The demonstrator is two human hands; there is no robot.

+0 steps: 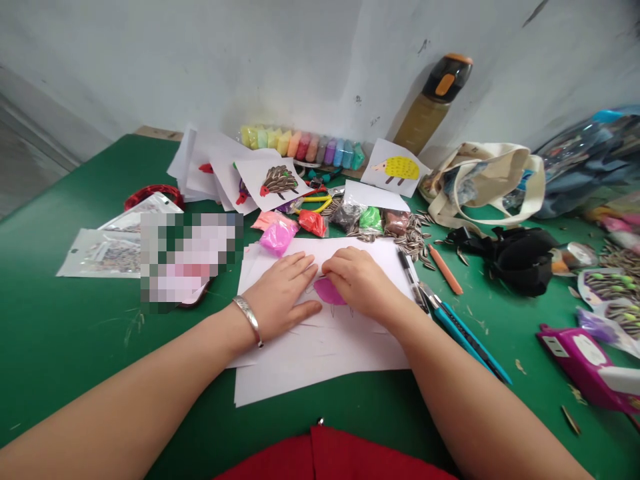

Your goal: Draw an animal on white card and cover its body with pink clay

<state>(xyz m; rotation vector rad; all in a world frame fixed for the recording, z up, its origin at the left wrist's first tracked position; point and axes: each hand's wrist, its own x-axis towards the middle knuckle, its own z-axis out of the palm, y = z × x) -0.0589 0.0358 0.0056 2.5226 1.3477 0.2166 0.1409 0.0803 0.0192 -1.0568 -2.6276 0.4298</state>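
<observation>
My left hand [280,297], with a silver bangle at the wrist, lies flat on a stack of white paper [315,363], fingers stretched out. A flat patch of purple-pink modelling clay [329,291] covers part of a small line drawing on the top sheet. Bent and pressed together, the fingers of my right hand [363,280] rest on the clay's upper edge; their tips are partly hidden. Just beyond my left fingertips sits a bag of pink clay [279,238]. Pens [413,277] lie beside my right wrist, along with a blue utility knife [467,337].
Sunflower seeds [413,243] and bags of red [313,223] and green clay [371,219] lie behind the paper. Hedgehog pictures [280,183] and a bottle [433,107] stand by the wall. A blurred-out phone-like object [193,260] is left; a magenta box [583,360] is right.
</observation>
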